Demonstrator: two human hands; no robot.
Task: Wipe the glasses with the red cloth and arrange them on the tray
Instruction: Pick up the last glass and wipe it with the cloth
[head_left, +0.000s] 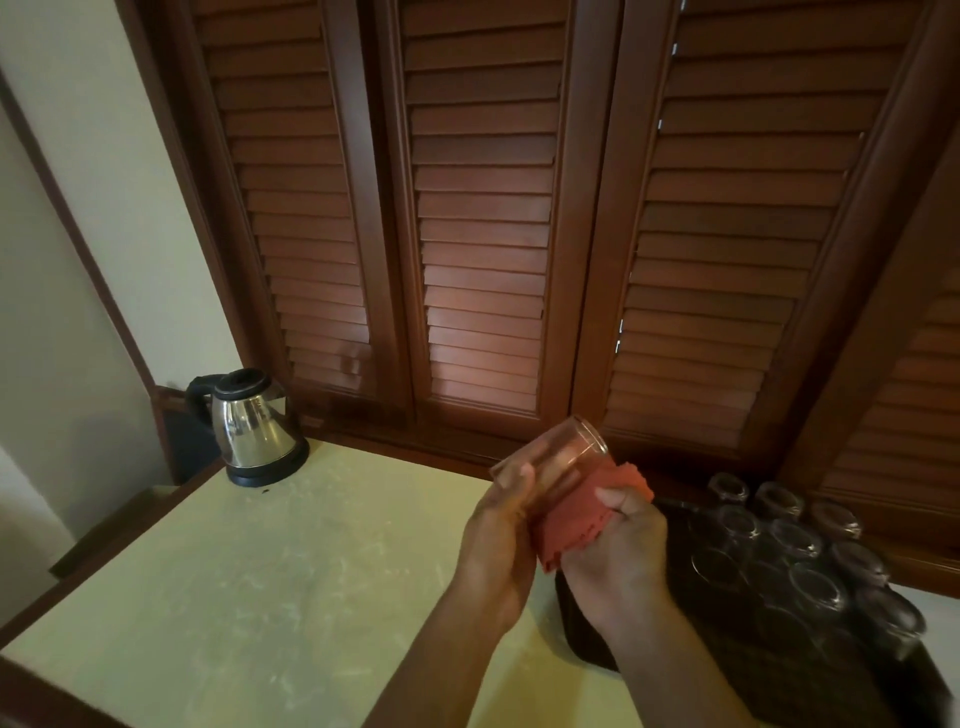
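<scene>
A clear drinking glass (563, 452) is tilted in the air above the counter, held by my left hand (501, 540) around its side. My right hand (621, 551) grips the red cloth (576, 512), which is pressed against the glass's lower part between both hands. To the right lies a dark tray (587, 629) with several clear glasses (795, 545) standing upside down in rows on it.
A steel electric kettle (254, 428) with a black handle stands at the counter's far left corner. The pale counter top (270, 582) stretches in front and to the left. Dark wooden louvred shutters (483, 234) rise right behind the counter.
</scene>
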